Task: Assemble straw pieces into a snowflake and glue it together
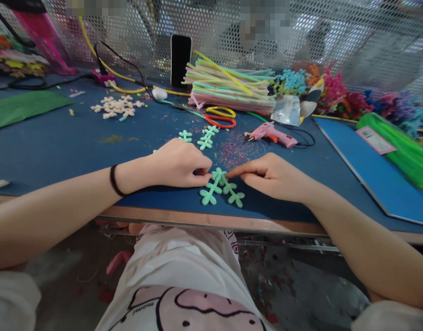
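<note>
Meeting at their tips near the worktop's (156, 200) edge, two green sprigs (216, 188) could skew, I'd judge, under uneven pressing. The left hand (178, 162) bunches beside them, whether pinching I can't tell; the right hand (271, 177) points, thumb spread from forefinger. Beyond: at least two more sprigs (207, 137), one glue gun (276, 134), one phone (181, 62).
</note>
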Motion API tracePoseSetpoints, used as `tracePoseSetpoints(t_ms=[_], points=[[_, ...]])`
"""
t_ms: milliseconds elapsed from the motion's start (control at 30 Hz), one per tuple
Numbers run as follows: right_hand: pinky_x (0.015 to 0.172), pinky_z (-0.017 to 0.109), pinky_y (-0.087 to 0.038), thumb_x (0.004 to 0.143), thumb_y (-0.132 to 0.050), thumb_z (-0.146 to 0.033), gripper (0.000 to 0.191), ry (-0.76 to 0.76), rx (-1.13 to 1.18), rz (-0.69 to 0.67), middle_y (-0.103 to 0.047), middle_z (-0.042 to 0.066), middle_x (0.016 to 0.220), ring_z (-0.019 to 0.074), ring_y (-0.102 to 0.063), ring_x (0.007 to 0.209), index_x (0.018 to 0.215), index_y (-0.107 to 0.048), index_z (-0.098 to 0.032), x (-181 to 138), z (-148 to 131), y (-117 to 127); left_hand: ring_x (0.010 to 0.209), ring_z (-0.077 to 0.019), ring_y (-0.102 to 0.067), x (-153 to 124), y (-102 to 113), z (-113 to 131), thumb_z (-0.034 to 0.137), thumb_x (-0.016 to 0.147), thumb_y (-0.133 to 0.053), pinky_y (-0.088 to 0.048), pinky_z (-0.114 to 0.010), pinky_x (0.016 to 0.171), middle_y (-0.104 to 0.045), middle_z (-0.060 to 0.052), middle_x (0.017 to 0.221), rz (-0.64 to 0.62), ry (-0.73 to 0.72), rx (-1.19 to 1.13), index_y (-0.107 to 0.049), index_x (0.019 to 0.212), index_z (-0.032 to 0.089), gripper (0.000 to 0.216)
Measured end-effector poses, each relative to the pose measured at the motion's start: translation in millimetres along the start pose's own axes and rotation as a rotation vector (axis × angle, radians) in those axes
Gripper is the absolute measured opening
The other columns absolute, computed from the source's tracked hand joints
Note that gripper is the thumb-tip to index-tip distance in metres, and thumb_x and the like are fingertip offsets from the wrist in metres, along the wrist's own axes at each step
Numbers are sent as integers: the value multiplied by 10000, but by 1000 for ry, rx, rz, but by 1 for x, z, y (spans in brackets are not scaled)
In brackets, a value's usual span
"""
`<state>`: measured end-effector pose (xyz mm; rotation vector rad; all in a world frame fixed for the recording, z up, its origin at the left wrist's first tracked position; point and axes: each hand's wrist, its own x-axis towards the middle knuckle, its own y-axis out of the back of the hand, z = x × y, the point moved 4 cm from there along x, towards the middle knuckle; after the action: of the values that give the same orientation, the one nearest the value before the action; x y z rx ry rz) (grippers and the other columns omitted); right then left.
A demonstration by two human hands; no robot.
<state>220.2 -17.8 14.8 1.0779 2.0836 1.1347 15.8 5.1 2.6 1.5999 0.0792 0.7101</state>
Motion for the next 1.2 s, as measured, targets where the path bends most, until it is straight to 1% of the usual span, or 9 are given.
tracePoseSetpoints(t_ms=[133,433,600,767,933,1000,1100,1133,1200], points=[[468,265,-280,830,-493,-228,407,-4,-21,71,-623,-14,539,102,-398,436,1067,-817,-161,2,3,4,518,-112,-532,0,0,-1,355,872,-627,-212,-273,513,-659,19,573,-21,-10,-45,-654,640,210,275],[473,266,-275,842,-500,-230,406,-32,2,9,-574,-27,523,100,-366,439,1102,-810,-197,2,5,0,539,-113,-546,1,0,-5,392,905,-626,-203,-285,514,-653,21,588,-25,-10,-43,-654,655,211,310],[468,266,-288,836,-494,-236,430,-57,4,-2,-611,-19,548,108,-382,442,1128,-807,-196,3,2,0,543,-113,-551,0,2,-10,409,898,-639,-204,-275,510,-642,19,581,-31,11,-35,-660,661,211,309],[469,254,-302,841,-491,-233,454,-25,17,-15,-680,-12,640,103,-401,459,1181,-789,-200,3,1,-3,548,-111,-552,-1,4,-18,434,902,-639,-220,-273,518,-644,20,585,-53,34,-20,-668,667,211,325],[462,247,-284,861,-519,-267,420,27,18,-14,-632,-24,609,99,-380,464,1184,-782,-211,0,-1,-6,557,-108,-555,-2,5,-22,460,912,-617,-252,-272,530,-659,26,608,-107,51,-10,-682,688,222,334],[472,258,-300,877,-536,-304,371,4,-9,94,-596,-21,570,111,-392,465,1125,-796,-214,1,3,1,574,-121,-571,-2,5,-24,482,917,-595,-268,-273,536,-666,19,619,-122,72,16,-694,697,228,350],[546,298,-388,901,-554,-371,314,-99,-120,486,-647,33,638,158,-505,543,998,-794,-193,3,24,28,606,-156,-608,-2,8,-29,486,945,-520,-298,-273,552,-684,-1,650,-110,170,110,-725,761,235,373],[645,327,-453,896,-568,-357,299,-137,-195,608,-718,84,805,196,-597,678,1005,-779,-176,4,35,38,614,-168,-620,-2,9,-31,471,955,-489,-314,-272,560,-691,-7,662,-95,218,144,-739,816,237,370],[802,410,-472,849,-628,-364,335,-223,-457,660,-726,179,1072,308,-639,949,1069,-746,-139,10,60,52,628,-190,-640,-3,12,-36,424,965,-439,-353,-274,578,-701,-16,680,-57,308,192,-752,945,238,364]])
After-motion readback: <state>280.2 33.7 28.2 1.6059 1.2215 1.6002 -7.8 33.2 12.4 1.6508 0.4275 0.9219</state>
